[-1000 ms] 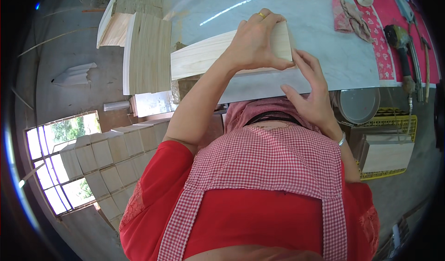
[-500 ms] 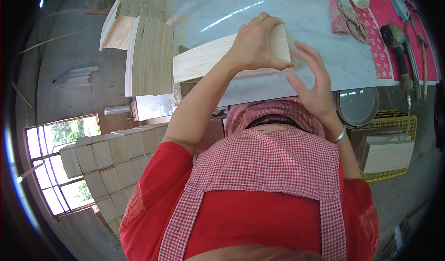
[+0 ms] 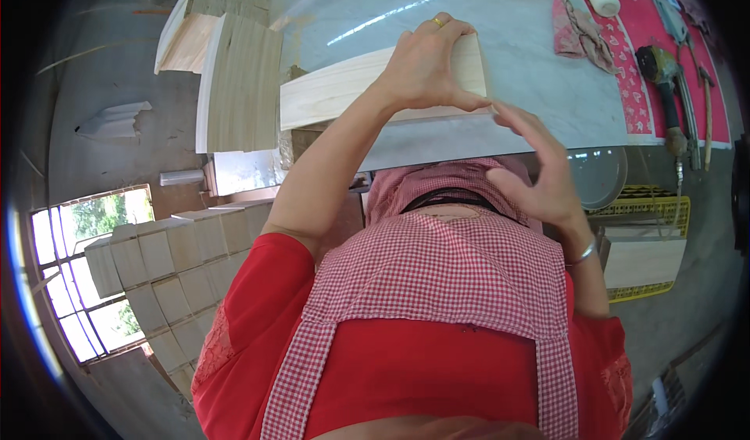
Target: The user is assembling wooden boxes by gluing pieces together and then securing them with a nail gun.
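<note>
In the head view, the left hand [image 3: 422, 69] is grasping a pale wooden board [image 3: 332, 92] near its right end, thumb along the near edge and fingers over the far one, while the right hand [image 3: 555, 181] is curving loosely, holding nothing, its fingertips reaching the near right corner beside that thumb. Beneath the grip, the board is lying on a marbled tabletop [image 3: 516, 57], its other end extending leftward toward stacked boards [image 3: 242, 81]. Beyond the grip to the right, a crumpled pink cloth [image 3: 578, 34] and a wooden-handled hammer [image 3: 708, 120] are resting.
</note>
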The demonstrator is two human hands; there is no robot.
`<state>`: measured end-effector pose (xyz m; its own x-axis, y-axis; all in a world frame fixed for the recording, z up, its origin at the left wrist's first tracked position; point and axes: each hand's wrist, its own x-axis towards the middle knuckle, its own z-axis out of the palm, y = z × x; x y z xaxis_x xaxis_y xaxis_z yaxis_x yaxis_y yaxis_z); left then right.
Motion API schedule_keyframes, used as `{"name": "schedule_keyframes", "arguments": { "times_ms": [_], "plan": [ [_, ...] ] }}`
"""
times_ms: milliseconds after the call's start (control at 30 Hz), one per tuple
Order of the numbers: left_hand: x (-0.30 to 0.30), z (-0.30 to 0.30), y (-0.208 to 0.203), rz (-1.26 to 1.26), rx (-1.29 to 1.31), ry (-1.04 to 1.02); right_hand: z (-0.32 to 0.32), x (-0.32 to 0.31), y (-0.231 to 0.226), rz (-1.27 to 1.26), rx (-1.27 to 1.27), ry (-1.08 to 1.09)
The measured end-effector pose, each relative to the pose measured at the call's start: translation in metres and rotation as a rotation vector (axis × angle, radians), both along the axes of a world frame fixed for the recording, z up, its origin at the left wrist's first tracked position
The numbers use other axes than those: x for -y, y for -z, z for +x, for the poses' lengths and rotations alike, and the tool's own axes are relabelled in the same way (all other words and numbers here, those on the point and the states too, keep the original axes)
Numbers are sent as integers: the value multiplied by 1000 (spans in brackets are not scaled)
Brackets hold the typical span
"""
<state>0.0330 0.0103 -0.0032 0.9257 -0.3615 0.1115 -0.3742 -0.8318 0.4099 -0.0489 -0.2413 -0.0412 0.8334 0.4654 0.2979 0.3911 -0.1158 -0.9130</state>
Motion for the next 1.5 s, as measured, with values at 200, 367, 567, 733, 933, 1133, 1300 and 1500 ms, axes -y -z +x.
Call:
{"name": "schedule_keyframes", "arguments": {
  "times_ms": [200,367,567,733,933,1133,1300,1500],
  "plan": [
    [0,0,0,5,13,17,72,157,28,-709,485,792],
    [0,-2,-1,2,39,8,113,250,55,-1389,198,787],
    [0,-4,2,30,40,11,150,256,72,-1273,180,697],
    [0,-4,6,79,61,30,184,252,44,-1321,-15,659],
    [4,-6,5,152,29,29,162,196,-58,-1111,-164,386],
    [0,-8,-7,114,-31,49,93,96,-129,-884,-134,341],
    [1,-10,-10,62,-12,31,68,42,-156,-726,-47,45],
    [-1,-12,-11,56,-25,31,63,15,-164,-842,3,-51]
  ]
}}
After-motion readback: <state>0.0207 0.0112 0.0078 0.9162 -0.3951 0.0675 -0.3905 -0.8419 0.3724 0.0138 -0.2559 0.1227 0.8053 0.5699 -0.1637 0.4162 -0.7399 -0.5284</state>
